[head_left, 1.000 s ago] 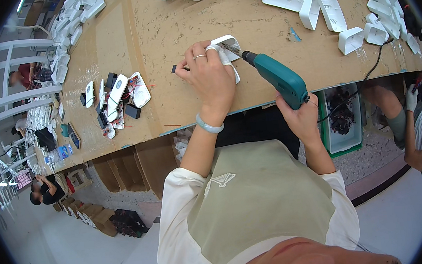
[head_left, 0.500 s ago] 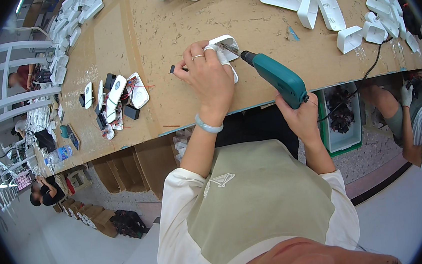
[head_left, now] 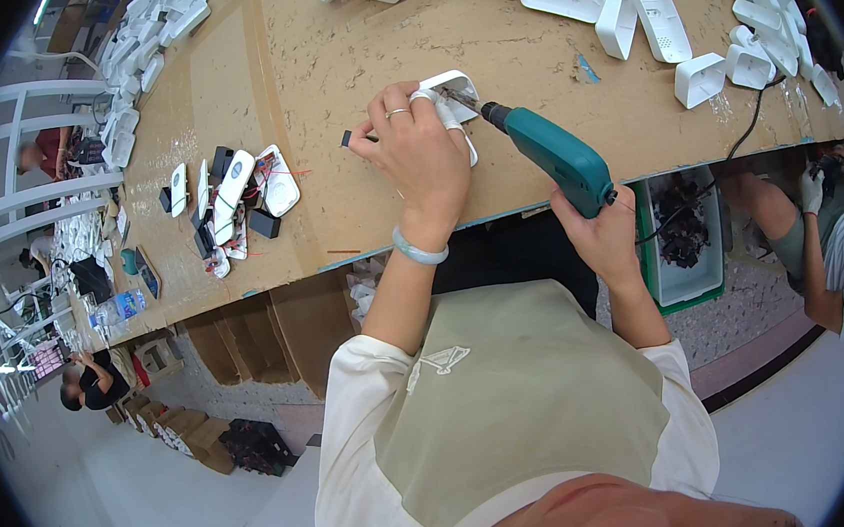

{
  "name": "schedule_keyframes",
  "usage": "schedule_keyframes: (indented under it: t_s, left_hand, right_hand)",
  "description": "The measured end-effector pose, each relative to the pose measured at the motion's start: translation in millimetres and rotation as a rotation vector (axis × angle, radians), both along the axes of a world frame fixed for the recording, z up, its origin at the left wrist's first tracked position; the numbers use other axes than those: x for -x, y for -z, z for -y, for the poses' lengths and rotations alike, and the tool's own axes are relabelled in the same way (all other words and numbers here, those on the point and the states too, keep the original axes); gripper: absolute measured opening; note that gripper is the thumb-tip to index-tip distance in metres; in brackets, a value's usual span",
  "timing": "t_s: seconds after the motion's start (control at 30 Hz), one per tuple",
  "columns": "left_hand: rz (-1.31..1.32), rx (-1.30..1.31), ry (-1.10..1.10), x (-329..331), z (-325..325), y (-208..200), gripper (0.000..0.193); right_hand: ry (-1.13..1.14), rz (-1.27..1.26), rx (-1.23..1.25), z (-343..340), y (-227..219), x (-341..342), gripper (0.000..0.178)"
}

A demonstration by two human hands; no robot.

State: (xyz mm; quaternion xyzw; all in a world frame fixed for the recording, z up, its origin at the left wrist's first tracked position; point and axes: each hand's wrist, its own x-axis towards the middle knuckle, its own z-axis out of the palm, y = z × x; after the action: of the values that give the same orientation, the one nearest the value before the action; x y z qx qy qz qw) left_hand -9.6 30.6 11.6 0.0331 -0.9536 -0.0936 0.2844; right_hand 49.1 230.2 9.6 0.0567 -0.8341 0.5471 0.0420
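Observation:
My right hand grips the rear end of a teal electric screwdriver with a black nose. Its metal tip points left into a white plastic housing on the table. Fingers curled, my left hand holds that housing down and covers much of it. White wrapping shows on one finger, beside the tip. A small black block sticks out by the left thumb. Whatever the tip touches inside the housing is too small to tell.
Left on the cardboard-covered table lies a cluster of white units with black blocks and red wires. White housings pile up at the far right, others at the far left. A black cord crosses the right edge. Below stands a green-rimmed bin.
Hardly anything differs. My left hand and the housing have shifted very slightly; the screwdriver stays in about the same place.

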Motion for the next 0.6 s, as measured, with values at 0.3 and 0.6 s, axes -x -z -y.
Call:
schedule_keyframes:
  t_s: [0.3, 0.6]
  left_hand:
    - [0.0, -0.01, 0.003, 0, -1, -1, 0.02]
    - [0.007, -0.003, 0.003, 0, 1, 0, 0.02]
  right_hand:
    - [0.036, -0.029, 0.084, -4, -6, -10, 0.02]
    - [0.183, 0.026, 0.265, -10, -13, -29, 0.009]
